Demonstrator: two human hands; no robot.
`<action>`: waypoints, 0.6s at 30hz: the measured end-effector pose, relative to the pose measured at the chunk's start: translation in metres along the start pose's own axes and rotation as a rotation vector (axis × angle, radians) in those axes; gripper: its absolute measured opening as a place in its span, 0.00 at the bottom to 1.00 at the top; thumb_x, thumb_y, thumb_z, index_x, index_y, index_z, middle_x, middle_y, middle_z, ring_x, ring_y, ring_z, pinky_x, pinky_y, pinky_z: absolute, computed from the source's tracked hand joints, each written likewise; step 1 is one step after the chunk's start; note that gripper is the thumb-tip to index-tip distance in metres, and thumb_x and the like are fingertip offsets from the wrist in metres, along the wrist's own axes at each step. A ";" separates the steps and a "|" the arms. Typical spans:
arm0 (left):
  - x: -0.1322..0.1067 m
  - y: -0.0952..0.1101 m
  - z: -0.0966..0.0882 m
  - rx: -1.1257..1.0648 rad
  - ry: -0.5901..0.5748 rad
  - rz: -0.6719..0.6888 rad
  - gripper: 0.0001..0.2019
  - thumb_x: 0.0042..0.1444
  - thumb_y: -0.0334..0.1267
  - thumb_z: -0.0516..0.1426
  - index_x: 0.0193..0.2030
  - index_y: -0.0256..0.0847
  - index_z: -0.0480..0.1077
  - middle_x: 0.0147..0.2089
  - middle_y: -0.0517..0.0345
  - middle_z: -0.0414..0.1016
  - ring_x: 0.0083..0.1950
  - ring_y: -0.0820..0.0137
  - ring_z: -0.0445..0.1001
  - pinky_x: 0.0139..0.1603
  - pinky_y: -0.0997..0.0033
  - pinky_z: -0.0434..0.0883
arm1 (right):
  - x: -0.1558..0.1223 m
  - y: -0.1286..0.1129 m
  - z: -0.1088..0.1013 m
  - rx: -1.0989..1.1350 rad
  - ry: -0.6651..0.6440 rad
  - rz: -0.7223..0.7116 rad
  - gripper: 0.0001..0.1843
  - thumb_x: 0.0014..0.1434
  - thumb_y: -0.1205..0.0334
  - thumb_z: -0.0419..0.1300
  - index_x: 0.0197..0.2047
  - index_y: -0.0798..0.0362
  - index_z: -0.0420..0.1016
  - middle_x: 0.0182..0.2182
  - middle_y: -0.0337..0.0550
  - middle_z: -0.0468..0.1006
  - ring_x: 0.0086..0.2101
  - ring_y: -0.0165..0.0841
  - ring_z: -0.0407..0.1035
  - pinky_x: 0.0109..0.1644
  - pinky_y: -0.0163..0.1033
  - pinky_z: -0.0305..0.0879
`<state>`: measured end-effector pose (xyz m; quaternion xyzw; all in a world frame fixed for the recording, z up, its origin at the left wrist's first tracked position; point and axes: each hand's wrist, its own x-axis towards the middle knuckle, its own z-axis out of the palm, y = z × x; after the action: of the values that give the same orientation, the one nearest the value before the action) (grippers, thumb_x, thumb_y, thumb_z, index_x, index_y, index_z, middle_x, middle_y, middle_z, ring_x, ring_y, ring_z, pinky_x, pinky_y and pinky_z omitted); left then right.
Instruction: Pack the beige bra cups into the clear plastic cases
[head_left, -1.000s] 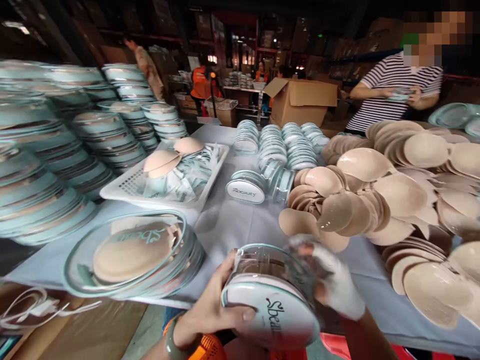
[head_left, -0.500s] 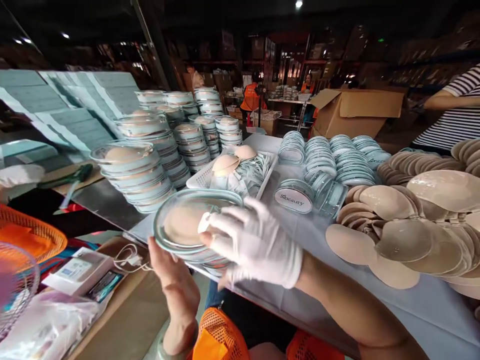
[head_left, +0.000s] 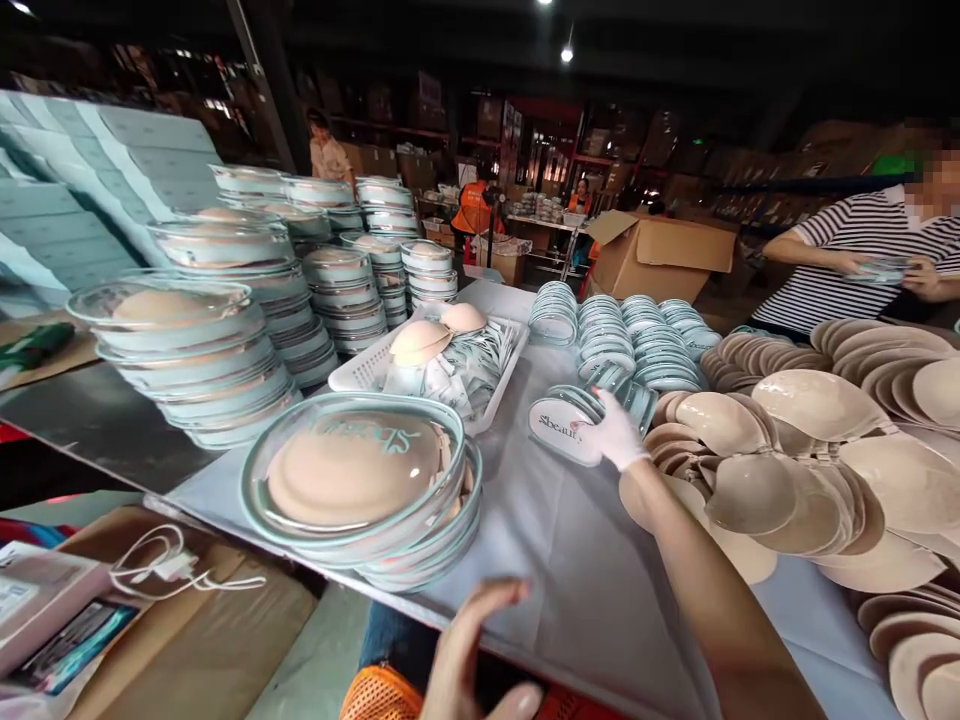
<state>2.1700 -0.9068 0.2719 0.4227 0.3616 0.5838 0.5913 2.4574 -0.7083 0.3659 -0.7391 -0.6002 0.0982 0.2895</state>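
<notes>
We hold our right hand (head_left: 616,432) at the lettered case (head_left: 551,428) on the counter (head_left: 525,520); we cannot tell whether its grip is clenched. Our left hand (head_left: 459,672) is released, near the counter's edge.

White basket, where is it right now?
Head view, left of centre on the table: the white basket sits between the tall container stacks and the labelled case at the gloved right hand.

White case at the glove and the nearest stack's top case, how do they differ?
The white case stands on edge; the top case lies nearly flat. The white case shows an opaque front with dark lettering; the top case shows a beige pad through clear plastic, with teal lettering. Both are rounded with teal trim.
</notes>
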 end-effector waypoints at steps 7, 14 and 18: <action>0.051 -0.008 0.107 -0.595 0.038 -0.489 0.43 0.46 0.49 0.73 0.67 0.43 0.64 0.65 0.41 0.73 0.67 0.46 0.70 0.64 0.51 0.69 | -0.153 0.013 -0.051 0.482 -0.083 0.039 0.28 0.57 0.38 0.65 0.49 0.54 0.77 0.43 0.48 0.83 0.40 0.40 0.78 0.46 0.41 0.77; 0.070 -0.001 0.146 -0.668 -0.033 -0.806 0.23 0.55 0.39 0.63 0.57 0.35 0.73 0.47 0.48 0.84 0.47 0.57 0.82 0.46 0.63 0.78 | -0.204 0.042 -0.016 0.444 0.313 -0.222 0.47 0.66 0.28 0.46 0.74 0.56 0.53 0.64 0.63 0.67 0.61 0.46 0.69 0.60 0.50 0.73; 0.079 -0.011 0.149 -0.789 0.098 -0.903 0.21 0.61 0.41 0.59 0.57 0.31 0.71 0.38 0.49 0.83 0.36 0.60 0.81 0.33 0.67 0.77 | -0.211 0.037 0.001 -0.101 0.618 -0.371 0.38 0.60 0.37 0.64 0.64 0.54 0.67 0.56 0.62 0.71 0.54 0.51 0.72 0.53 0.54 0.76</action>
<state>2.3164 -0.8389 0.3238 -0.0513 0.2884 0.3839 0.8757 2.4328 -0.9118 0.3022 -0.6256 -0.6124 -0.2140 0.4333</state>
